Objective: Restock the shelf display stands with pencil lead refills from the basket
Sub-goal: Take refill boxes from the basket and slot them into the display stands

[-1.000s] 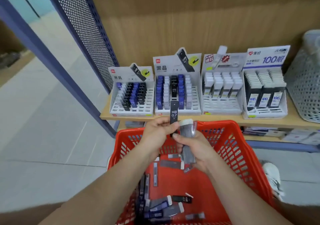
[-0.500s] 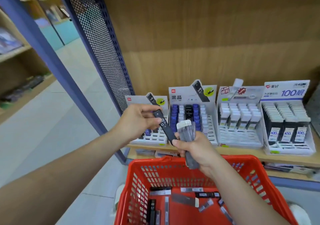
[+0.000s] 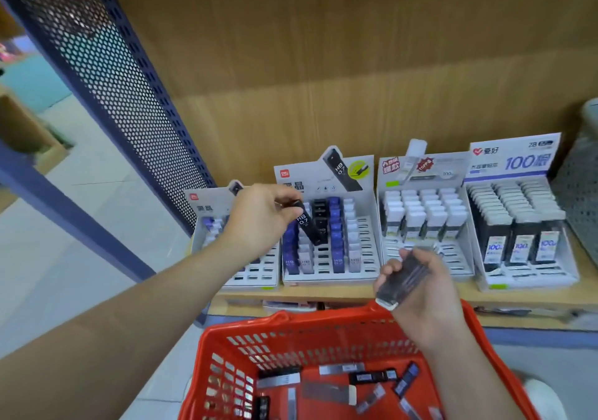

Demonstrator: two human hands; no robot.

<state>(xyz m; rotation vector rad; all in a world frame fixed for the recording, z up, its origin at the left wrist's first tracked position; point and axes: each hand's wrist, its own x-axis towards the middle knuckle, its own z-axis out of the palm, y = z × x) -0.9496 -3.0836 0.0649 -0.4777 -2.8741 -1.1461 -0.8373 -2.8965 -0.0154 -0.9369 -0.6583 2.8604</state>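
Note:
My left hand (image 3: 259, 219) pinches the top of a black HB 0.7 lead refill case (image 3: 310, 225), its lower end over the slots of the second display stand (image 3: 369, 258). My right hand (image 3: 417, 283) grips a clear grey refill case (image 3: 401, 282) in front of the third stand (image 3: 427, 258), above the basket's far rim. The red basket (image 3: 291, 326) below holds several loose refill cases (image 3: 336, 390). The leftmost stand (image 3: 207, 212) is partly hidden by my left hand.
A fourth stand (image 3: 524, 241) marked 100 sits at the right on the wooden shelf (image 3: 323, 293). A grey mesh bin (image 3: 579, 193) stands at the far right. A blue perforated panel (image 3: 129, 102) rises on the left. A lower shelf holds more packets.
My left hand carried the black case right, from the leftmost stand to the second one. My right hand moved right and turned its clear case flatter. The view came closer to the shelf.

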